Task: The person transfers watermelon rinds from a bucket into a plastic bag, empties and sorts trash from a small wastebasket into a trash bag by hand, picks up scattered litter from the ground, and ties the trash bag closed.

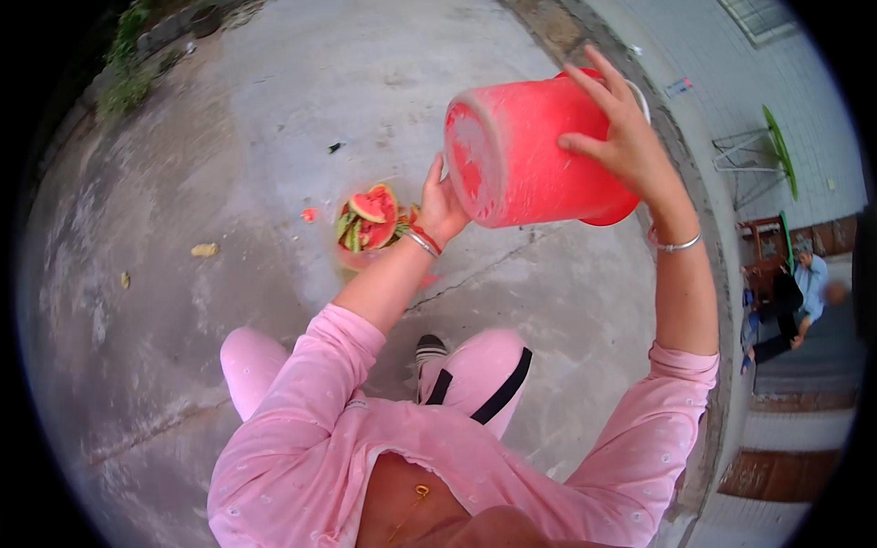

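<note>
outdoors, right hand (617, 128) (fingers apart) and left hand (443, 210) (finger spacing unclear) hold red bucket (525, 155) above concrete (301, 100), toward right edge.

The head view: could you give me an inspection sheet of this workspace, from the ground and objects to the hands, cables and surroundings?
Surface: concrete ground, stained and cracked.
Job's things: red bucket, tipped sideways in the air, base toward the left hand; watermelon pieces heaped low down, red flesh and green rind showing.
Clutter: yellowish scrap and small red bit on the ground.
Hands: left at the bucket's base; right hand on its side, fingers spread.
Cables: nothing seen.
Surroundings: green-topped table, another person and green plants, all at the edges.
</note>
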Tool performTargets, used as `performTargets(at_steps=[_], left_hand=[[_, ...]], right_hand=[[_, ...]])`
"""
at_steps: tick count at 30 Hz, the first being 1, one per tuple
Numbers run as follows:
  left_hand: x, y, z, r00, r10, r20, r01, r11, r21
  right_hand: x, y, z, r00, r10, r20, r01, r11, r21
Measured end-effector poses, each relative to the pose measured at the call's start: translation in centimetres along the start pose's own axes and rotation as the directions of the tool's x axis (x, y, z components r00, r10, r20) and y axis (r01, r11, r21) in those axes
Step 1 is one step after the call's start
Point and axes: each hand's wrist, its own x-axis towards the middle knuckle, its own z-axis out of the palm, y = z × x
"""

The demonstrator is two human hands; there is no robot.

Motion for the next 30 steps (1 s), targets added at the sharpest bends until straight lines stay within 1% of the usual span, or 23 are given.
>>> performTargets(at_steps=[1,3,4,5,6,7,8,9,11,12,14,15,16,17,18,19,20,22,24,27,28,30], left_hand=[[0.4,-0.8,-0.3,1.0,-0.022,0.012,0.022,0.999,-0.029],[1.3,-2.1,-0.8,0.998,-0.06,-0.014,0.06,0.998,-0.031],[1.6,-2.8,-1.1,0.997,-0.071,-0.029,0.07,0.997,-0.031],[1.8,-3.5,-1.3,0.994,-0.092,-0.059,0.09,0.995,-0.035],[2.4,-4.2,-2.2,0.991,-0.13,-0.033,0.129,0.991,-0.018],[3.1,-4.8,-3.9,0.985,-0.17,-0.013,0.17,0.985,0.0],[3.6,-5.8,-4.9,0.977,-0.213,0.004,0.213,0.977,0.021],[3.5,-6.5,-5.5,0.97,-0.241,0.03,0.238,0.967,0.089],[3.3,-7.8,-6.8,0.95,-0.304,0.069,0.282,0.933,0.224],[3.7,-8.5,-7.6,0.945,-0.325,0.026,0.289,0.873,0.394],[3.4,-9.2,-10.1,0.936,-0.341,-0.089,0.307,0.664,0.682],[2.3,-9.0,-10.9,0.946,-0.296,-0.128,0.279,0.55,0.788],[1.4,-8.7,-11.5,0.957,-0.247,-0.151,0.245,0.415,0.876],[0.7,-8.4,-11.9,0.967,-0.2,-0.16,0.211,0.264,0.941],[-0.9,-7.3,-10.6,0.953,-0.24,-0.184,0.23,0.183,0.956],[-3.6,-5.3,-7.9,0.936,-0.281,-0.211,0.249,0.104,0.963],[-5.9,-3.7,-7.0,0.917,-0.319,-0.238,0.26,0.027,0.965],[-9.8,-0.7,-9.9,0.936,-0.317,-0.151,0.19,0.096,0.977],[-13.5,2.1,-7.6,0.978,-0.192,-0.081,0.115,0.171,0.979],[-17.3,6.6,-8.7,0.985,0.046,-0.166,0.154,0.195,0.969],[-17.9,7.9,-8.7,0.978,0.12,-0.171,0.146,0.19,0.971],[-19.3,9.9,-6.7,0.937,0.301,-0.178,0.132,0.167,0.977]], right_hand=[[-1.1,-0.8,-0.4,0.994,0.053,-0.1,-0.054,0.999,-0.001],[-3.7,-0.8,-1.3,0.948,0.208,-0.242,-0.196,0.978,0.074],[-5.3,0.3,-1.4,0.877,0.385,-0.287,-0.343,0.92,0.188],[-7.0,1.4,-1.2,0.791,0.55,-0.269,-0.457,0.823,0.337],[-8.6,2.4,-1.0,0.677,0.695,-0.242,-0.537,0.691,0.483],[-10.2,3.3,-0.2,0.561,0.816,-0.136,-0.583,0.506,0.636],[-12.5,5.1,0.4,0.527,0.85,-0.001,-0.645,0.401,0.65],[-14.9,7.1,1.2,0.481,0.865,0.138,-0.704,0.288,0.65],[-19.2,9.6,2.4,0.407,0.876,0.259,-0.731,0.142,0.668],[-21.0,10.5,3.5,0.37,0.871,0.323,-0.739,0.065,0.67],[-24.2,11.0,7.0,0.334,0.913,0.236,-0.793,0.137,0.593],[-25.8,10.9,9.1,0.322,0.925,0.201,-0.821,0.166,0.547],[-27.9,11.0,12.0,0.431,0.899,0.08,-0.816,0.351,0.459],[-30.4,10.9,15.1,0.542,0.84,-0.034,-0.782,0.519,0.344],[-32.5,10.5,17.4,0.647,0.751,-0.13,-0.724,0.659,0.207],[-33.8,9.3,18.8,0.615,0.773,-0.153,-0.734,0.633,0.247],[-34.6,8.0,20.2,0.584,0.793,-0.175,-0.741,0.609,0.285],[-36.7,6.3,22.7,0.509,0.833,-0.217,-0.757,0.553,0.349],[-39.4,4.9,25.1,0.428,0.872,-0.238,-0.772,0.489,0.407],[-43.5,2.2,27.7,0.352,0.921,-0.166,-0.82,0.389,0.42],[-43.8,1.3,28.9,0.347,0.927,-0.146,-0.822,0.375,0.429],[-44.9,0.7,29.4,0.356,0.926,-0.124,-0.856,0.376,0.354]])
